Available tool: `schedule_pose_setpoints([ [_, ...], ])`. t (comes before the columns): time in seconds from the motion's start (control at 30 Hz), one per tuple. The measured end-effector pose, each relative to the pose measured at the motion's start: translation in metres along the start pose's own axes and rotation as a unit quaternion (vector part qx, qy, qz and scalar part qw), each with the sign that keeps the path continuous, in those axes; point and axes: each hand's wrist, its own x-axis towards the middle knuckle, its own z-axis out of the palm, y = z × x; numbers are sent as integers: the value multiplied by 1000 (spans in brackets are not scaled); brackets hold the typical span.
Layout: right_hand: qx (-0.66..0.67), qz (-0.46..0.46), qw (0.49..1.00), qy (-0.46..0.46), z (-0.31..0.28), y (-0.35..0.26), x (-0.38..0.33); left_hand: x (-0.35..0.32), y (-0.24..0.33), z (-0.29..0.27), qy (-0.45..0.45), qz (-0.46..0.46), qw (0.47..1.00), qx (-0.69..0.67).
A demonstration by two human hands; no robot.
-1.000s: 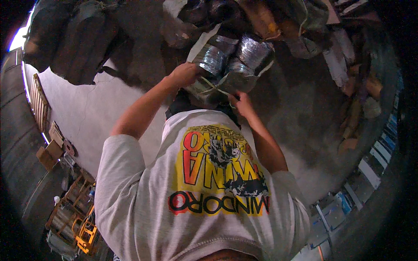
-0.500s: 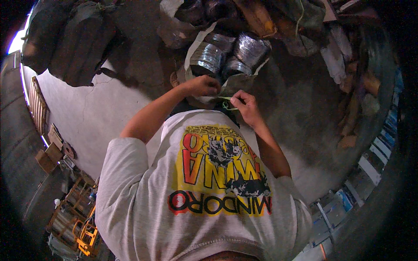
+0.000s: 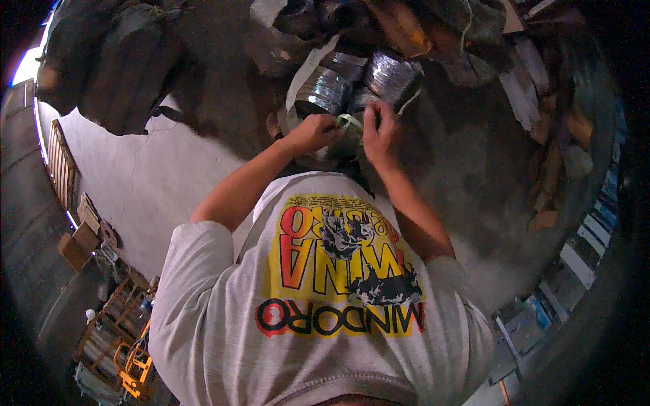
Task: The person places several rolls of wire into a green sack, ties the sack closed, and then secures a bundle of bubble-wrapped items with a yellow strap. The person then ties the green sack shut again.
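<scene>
An open pale sack (image 3: 302,80) holds several shiny silver wrapped rolls (image 3: 393,73), which look like coils. At its near rim, my left hand (image 3: 314,134) is closed, fingertips pinched on a pale green twine (image 3: 350,122). The twine makes a small loop between my two hands. My right hand (image 3: 381,137) is just right of the loop, fingers bent and raised in front of the rolls. It appears to pinch the twine's other end, though the fingertips are dim.
Another sack (image 3: 272,42) with similar rolls stands beyond. Large dark full sacks (image 3: 122,68) stand at the far left. At the right lie crumpled sacks and cardboard (image 3: 546,220). A yellow metal frame (image 3: 134,365) and wooden racks (image 3: 108,325) are at the lower left.
My right hand has moved up and forward, from below the sack's rim to in front of the rolls. The twine now loops up between my hands; my left hand has barely moved.
</scene>
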Motion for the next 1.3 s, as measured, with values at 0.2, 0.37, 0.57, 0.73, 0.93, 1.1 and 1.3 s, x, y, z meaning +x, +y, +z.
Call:
schedule_pose_setpoints([
  [0.2,-85,-49,986,-138,5,35,-64,6,0,-11,-57,-55,996,-41],
  [0.37,-23,202,920,-336,28,95,-22,6,-4,-13,-130,29,990,-40],
  [0.57,77,158,906,-385,42,106,-22,-7,-2,-17,-121,-166,967,-151],
  [0.73,174,128,921,-324,40,98,-40,-17,-4,-15,-74,-177,967,-170],
  [0.93,254,260,908,-209,55,104,-48,-21,-16,-12,-12,-173,964,-203],
  [1.1,456,465,749,-119,57,99,-48,-23,-4,-25,59,-123,989,60],
  [1.3,360,398,818,-209,57,94,-38,3,18,-39,50,-110,993,0],
])
